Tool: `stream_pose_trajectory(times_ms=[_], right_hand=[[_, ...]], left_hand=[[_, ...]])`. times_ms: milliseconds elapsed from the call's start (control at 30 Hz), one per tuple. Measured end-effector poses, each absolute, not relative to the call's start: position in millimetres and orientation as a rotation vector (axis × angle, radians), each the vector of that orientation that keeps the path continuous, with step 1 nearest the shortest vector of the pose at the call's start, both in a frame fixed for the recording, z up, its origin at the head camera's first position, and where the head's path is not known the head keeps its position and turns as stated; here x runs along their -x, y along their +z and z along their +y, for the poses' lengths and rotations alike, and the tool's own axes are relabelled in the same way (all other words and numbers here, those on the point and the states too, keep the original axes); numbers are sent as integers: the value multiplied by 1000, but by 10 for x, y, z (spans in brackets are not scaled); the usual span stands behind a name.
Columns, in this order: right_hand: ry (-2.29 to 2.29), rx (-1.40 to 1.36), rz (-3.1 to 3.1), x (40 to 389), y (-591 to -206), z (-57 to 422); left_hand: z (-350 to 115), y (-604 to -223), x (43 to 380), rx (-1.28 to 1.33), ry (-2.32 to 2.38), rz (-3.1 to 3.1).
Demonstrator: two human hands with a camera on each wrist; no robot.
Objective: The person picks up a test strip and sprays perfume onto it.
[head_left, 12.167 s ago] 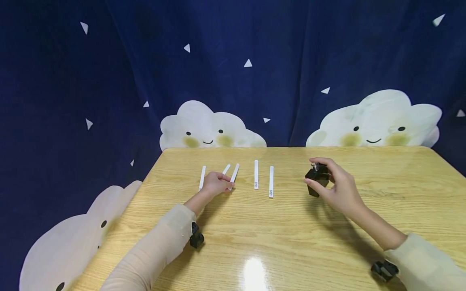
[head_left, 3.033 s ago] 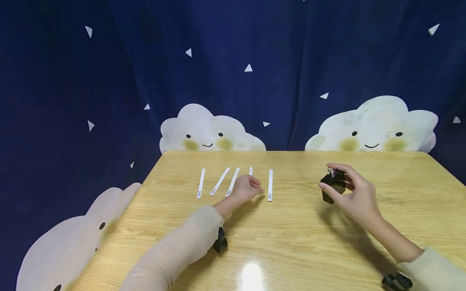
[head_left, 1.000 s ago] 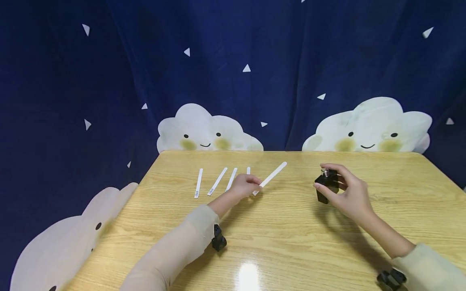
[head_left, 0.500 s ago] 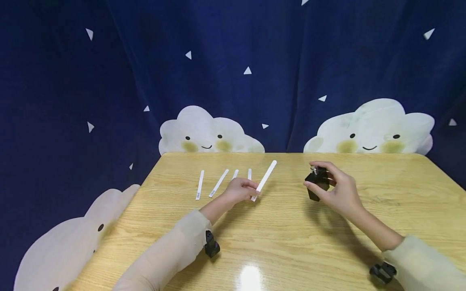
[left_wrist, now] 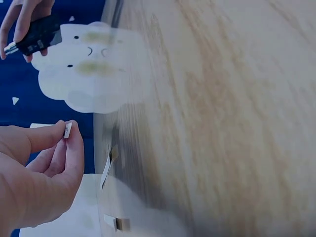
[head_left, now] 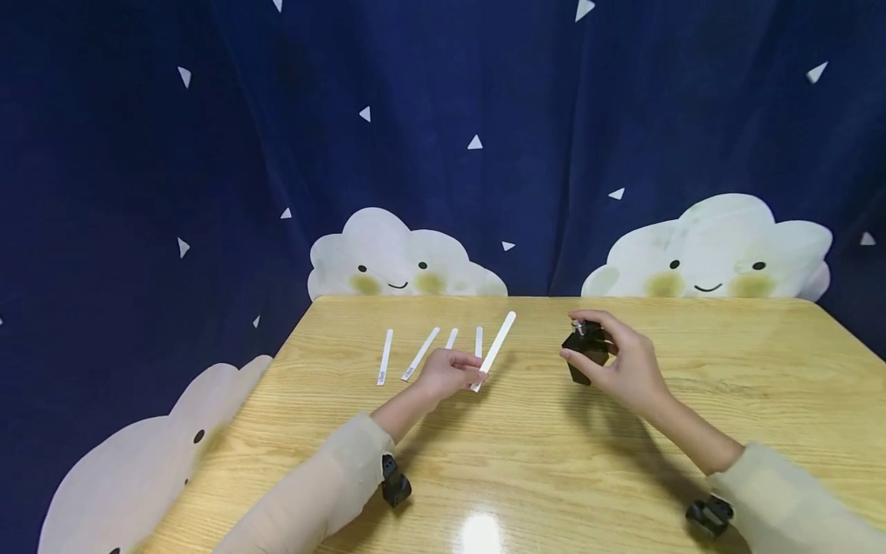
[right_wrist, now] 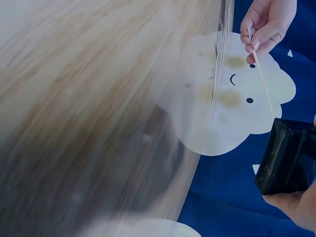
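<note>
My left hand (head_left: pixel 446 375) pinches a white paper test strip (head_left: pixel 498 342) near its lower, printed end, between thumb and fingers. The strip is raised off the table and slants up to the right. In my right hand (head_left: pixel 633 373) is a black perfume bottle (head_left: pixel 587 350), gripped by thumb and fingers above the table. The index finger lies on top of its silver spray nozzle (head_left: pixel 578 327). Strip and bottle are apart. In the right wrist view the held strip (left_wrist: pixel 67 130) cannot be judged for wetness; the bottle (right_wrist: pixel 281 158) shows only partly.
Several white strips lie in a row on the wooden table (head_left: pixel 554 462), among them the leftmost strip (head_left: pixel 384 358) and a slanted strip (head_left: pixel 420 354). My left hand partly hides others. Behind the far edge hangs a dark blue curtain (head_left: pixel 540 154) with cloud prints.
The rightmost strip, flat on the table 3 seconds ago, is now lifted in my left hand and turned more upright. My right hand has brought the bottle leftward, closer to the strip.
</note>
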State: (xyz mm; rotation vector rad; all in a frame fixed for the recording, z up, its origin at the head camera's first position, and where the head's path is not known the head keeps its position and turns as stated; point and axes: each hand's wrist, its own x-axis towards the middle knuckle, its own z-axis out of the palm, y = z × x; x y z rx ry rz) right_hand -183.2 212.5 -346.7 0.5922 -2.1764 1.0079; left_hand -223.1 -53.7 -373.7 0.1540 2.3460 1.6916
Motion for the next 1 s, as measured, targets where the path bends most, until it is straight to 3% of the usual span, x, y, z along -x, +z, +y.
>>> stream_pose_trajectory(times_ms=[1000], right_hand=[[885,-542,-2183,1917,-3512,1741]], left_hand=[[-527,-3699,2141,-77,1737,2342]])
